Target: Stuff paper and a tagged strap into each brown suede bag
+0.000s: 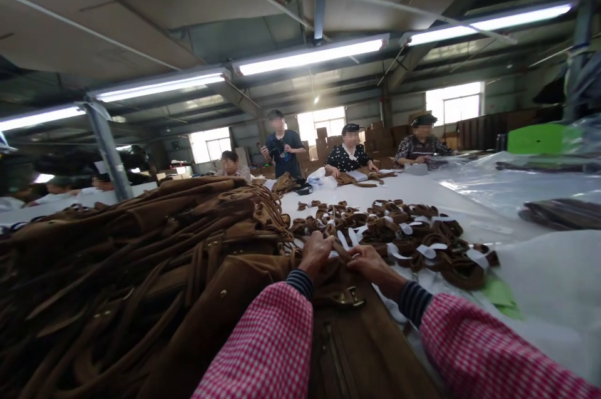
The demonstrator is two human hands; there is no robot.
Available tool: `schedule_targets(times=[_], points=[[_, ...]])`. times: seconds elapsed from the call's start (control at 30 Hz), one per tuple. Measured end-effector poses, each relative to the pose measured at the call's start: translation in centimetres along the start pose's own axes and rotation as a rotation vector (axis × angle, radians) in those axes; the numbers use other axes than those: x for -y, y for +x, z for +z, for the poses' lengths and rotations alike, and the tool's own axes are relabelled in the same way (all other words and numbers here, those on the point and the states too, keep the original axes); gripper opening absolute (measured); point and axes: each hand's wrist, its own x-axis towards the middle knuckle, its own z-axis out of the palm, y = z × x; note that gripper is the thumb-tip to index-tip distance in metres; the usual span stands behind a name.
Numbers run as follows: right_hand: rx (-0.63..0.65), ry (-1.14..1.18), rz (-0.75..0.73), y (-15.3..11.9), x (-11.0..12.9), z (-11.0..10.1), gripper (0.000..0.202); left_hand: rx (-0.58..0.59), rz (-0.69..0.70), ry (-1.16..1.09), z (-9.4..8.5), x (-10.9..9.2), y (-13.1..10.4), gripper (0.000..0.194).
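In front of me lies a brown apron-like piece (375, 336) with a zip and a buckled strap (345, 297) across it. Above the buckle, my left hand (317, 253) is closed on a brown strap (341, 251). My right hand (373, 266) pinches the same strap from the other side, fingers pressed together. Just beyond the hands, rolled brown straps (425, 236) with white paper bands lie in a loose heap. To the left, a high pile of brown pieces (188, 242) with straps and metal rivets reaches up to my left forearm.
Several people sit or stand across the white table (554, 261), one with brown pieces at hand. Clear plastic sheeting (507, 176) covers the right side. A green sheet (502, 294) lies by the strap heap. A metal post (109, 151) rises at the left.
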Motion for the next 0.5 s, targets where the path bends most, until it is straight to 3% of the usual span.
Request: schedule_targets(times=[0.1,0.17,0.23,0.33,0.5], points=[[0.089,0.042,-0.105,0.6,-0.5,-0.2,0.031,0.014,-0.097,-0.103,2.0,1.0,2.6,0.032],[0.136,-0.067,-0.180,1.5,-0.4,-1.3,0.026,0.010,-0.115,-0.150,2.9,1.5,3.6,0.032],[0.087,-0.237,-0.251,3.0,0.1,-2.4,0.025,-0.007,-0.109,-0.168,3.3,1.9,4.2,0.032],[-0.028,-0.403,-0.375,5.9,1.0,-2.9,0.027,-0.064,-0.082,-0.169,3.2,2.3,4.6,0.037],[0.060,-0.576,-0.488,9.5,2.2,-0.8,0.036,-0.187,-0.035,-0.159,2.1,2.8,4.9,0.046]])
